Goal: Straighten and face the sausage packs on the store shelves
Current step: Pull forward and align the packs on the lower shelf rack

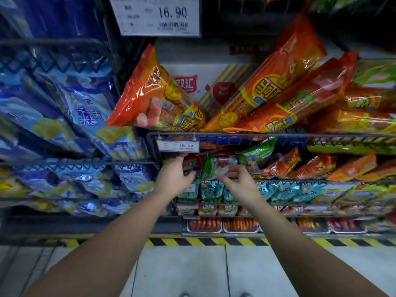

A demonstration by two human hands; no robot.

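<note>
On the middle wire shelf, a green-and-red sausage pack (211, 166) stands upright, just below a price tag (179, 145). My left hand (173, 177) reaches in from the left, its fingers curled round the pack's left side beside a red pack (190, 163). My right hand (239, 182) pinches the pack's clear crinkled lower edge between thumb and fingertips. The backs of my hands hide the bottom of the pack.
Orange sausage packs (276, 82) lie tilted in the upper wire basket (278, 135); one (150, 91) leans left with finger-like shapes showing at its lower edge. More orange packs (312, 166) lie to the right, teal packs (211, 190) below and blue bags (70, 108) on the left.
</note>
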